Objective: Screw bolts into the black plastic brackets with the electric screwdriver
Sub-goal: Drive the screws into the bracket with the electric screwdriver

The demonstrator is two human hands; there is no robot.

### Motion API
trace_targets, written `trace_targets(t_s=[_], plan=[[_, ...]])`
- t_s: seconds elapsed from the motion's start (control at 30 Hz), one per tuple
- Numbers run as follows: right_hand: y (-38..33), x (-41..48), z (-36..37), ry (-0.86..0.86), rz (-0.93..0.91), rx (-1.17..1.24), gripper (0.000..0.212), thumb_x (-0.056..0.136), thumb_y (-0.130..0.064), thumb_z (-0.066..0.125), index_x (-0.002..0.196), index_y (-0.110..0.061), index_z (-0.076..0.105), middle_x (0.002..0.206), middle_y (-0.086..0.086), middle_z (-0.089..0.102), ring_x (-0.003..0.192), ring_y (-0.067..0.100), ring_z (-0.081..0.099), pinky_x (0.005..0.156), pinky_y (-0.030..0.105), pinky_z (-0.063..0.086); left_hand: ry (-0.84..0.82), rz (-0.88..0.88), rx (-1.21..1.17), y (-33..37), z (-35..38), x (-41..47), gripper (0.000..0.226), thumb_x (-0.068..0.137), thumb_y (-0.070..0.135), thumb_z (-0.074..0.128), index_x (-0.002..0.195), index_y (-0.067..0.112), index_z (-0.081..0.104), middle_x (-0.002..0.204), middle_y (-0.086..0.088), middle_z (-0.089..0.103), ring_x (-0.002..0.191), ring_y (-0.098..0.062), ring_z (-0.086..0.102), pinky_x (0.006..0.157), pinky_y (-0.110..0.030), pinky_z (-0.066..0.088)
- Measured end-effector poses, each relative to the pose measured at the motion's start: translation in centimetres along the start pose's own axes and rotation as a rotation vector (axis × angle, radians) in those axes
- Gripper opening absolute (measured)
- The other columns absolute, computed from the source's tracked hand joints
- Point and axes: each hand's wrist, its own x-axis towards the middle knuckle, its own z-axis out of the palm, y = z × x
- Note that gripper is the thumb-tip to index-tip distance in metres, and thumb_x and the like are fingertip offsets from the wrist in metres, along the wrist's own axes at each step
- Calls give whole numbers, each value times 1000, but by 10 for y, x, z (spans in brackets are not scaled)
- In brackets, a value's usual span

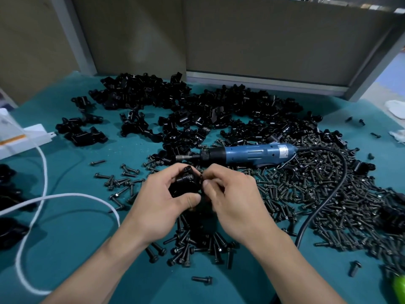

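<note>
both hands meet at frame centre, just over the green desk (76,238).
left grip (166,200) is wrapped round a black bracket (186,183): thumb across the near face, fingers curled behind it. a round bolt head shows on the bracket's upper half.
right grip (232,200) is closed too, thumb and forefinger pinched against the bracket's 3 o'clock edge. can't tell if a bolt sits in that pinch, too dark and small.
electric screwdriver (247,153) lies flat on the desk at 12 o'clock from the hands, near but apart from both. blue body, bit end to 9 o'clock, tail to 3. its black cord (305,226) leaves the tail, arcs over the bolts and runs down to 5 o'clock.
bolt pile (317,189): dense heap from 3 to 5 o'clock, with a thinner scatter under the wrists at 6 and out to 9. one loose bolt (201,279) lies alone at 6 o'clock between the forearms.
bracket pile (197,110) spreads from 11 to 1 o'clock along the far side of the desk, a few stragglers at 10.
white cable (65,195) loops over the desk at 8 to 9 o'clock. white box (24,137) at 10 o'clock, white cloth (396,108) at 2 o'clock. green thing (398,288) in the 5 o'clock corner is cut off, can't tell what it is.
</note>
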Motion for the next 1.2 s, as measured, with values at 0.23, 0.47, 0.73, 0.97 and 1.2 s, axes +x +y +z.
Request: trace_targets(t_s=[0.23,0.47,0.73,0.97,1.2], plan=[[-2,-1,-2,-12,-30,6,17,105,-28,56,88,-33,55,71,-9,65,66,13,57,56,31,45,-3,18,-25,0,0,-1,42,80,9,83,102,42,71,99,9,76,96,-10,72,78,-20,57],[-2,0,-1,22,-26,-22,27,105,-35,55,78,-31,56,68,-18,61,60,7,52,51,22,39,14,28,31,2,0,-1,48,82,0,83,100,43,70,98,12,76,94,-7,72,76,-15,54],[-1,2,4,35,-45,-78,36,106,-36,51,72,-27,51,66,-19,57,60,6,49,53,20,36,20,54,1,1,-1,-1,41,79,10,81,102,43,71,99,12,75,95,-8,71,78,-18,56],[-2,3,6,59,12,-91,47,106,-38,49,61,-24,49,53,-17,53,51,9,48,47,24,33,22,78,26,1,1,-1,38,78,18,80,104,44,70,100,14,75,97,-7,71,78,-13,53],[8,18,-33,364,486,333,27,102,-39,60,89,-18,72,69,0,75,58,11,70,62,31,59,226,-46,238,-5,-2,-2,42,88,18,82,102,52,62,93,25,69,76,-13,67,63,-24,54]])
